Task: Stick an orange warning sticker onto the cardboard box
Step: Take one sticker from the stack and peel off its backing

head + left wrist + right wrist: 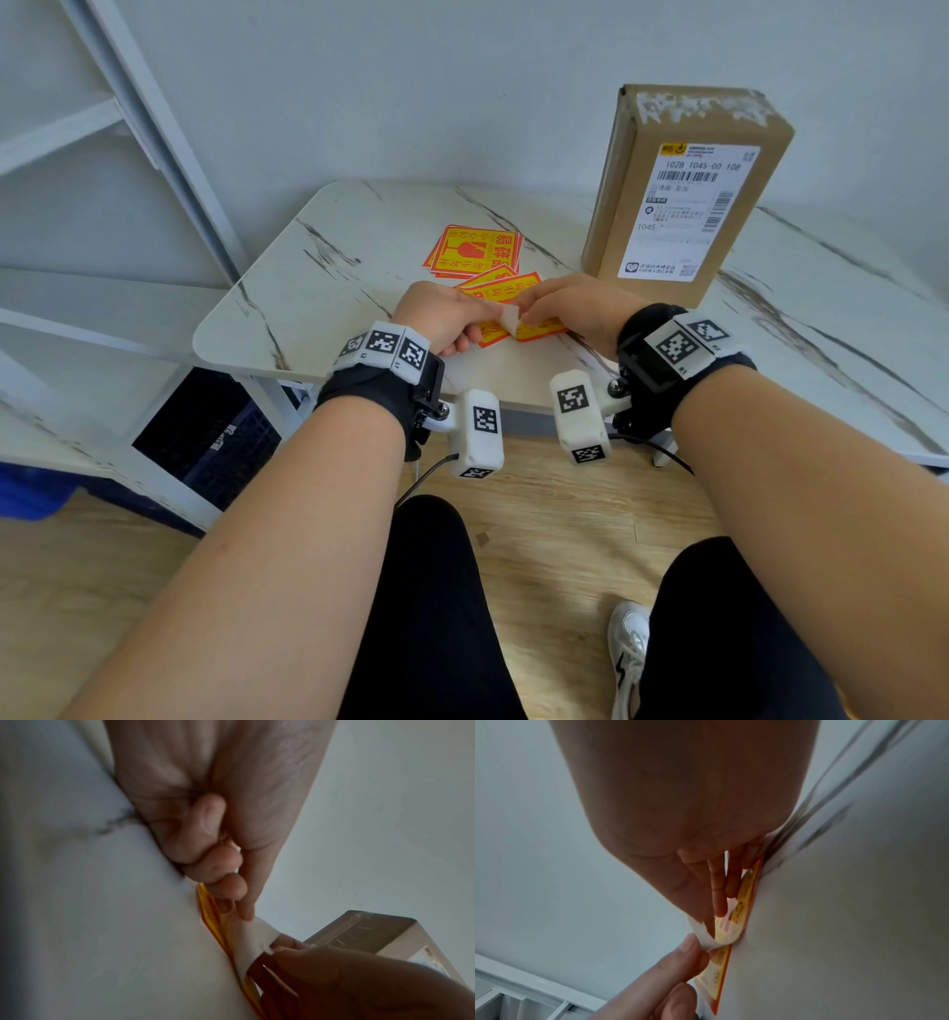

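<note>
Head view shows your left hand [445,319] and right hand [564,307] pinching one lifted white corner of the orange sticker [539,327], which lies flat between them on the table [328,288]. Beyond your right hand stands the cardboard box [688,190], nearer that arm.

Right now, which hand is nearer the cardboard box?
Right. The right hand works the sticker just in front of the cardboard box; the left hand, pinching the sticker's white backing, sits farther left.
</note>
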Action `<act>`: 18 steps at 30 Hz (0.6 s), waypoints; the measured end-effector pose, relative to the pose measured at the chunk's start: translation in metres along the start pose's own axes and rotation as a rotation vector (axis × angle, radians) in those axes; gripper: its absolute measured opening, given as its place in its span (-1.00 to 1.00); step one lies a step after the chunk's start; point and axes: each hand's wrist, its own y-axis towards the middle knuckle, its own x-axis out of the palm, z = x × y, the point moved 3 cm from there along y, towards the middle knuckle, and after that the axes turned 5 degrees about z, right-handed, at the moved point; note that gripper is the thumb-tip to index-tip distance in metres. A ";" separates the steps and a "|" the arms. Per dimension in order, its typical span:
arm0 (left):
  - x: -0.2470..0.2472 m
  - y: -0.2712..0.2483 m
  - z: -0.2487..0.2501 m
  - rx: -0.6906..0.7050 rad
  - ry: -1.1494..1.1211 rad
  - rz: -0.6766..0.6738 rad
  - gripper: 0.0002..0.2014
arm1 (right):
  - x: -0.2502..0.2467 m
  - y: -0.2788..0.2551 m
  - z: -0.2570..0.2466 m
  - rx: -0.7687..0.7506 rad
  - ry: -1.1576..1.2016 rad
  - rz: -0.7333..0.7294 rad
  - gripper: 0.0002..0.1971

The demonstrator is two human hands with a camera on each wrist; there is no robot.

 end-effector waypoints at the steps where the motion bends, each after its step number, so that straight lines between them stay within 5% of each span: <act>1: 0.000 0.001 -0.001 0.004 0.000 0.001 -0.77 | 0.000 0.000 0.000 0.024 0.075 -0.013 -0.86; 10: 0.000 0.002 -0.003 0.020 0.033 0.004 -0.71 | 0.002 0.004 0.003 0.076 0.029 0.050 -0.74; 14: 0.000 0.002 -0.003 0.031 0.017 0.003 -0.70 | 0.001 0.001 0.003 -0.010 -0.001 0.049 -0.94; 18: -0.001 0.002 -0.003 0.039 0.046 0.009 -0.73 | -0.001 0.000 0.006 0.035 0.060 0.063 -0.71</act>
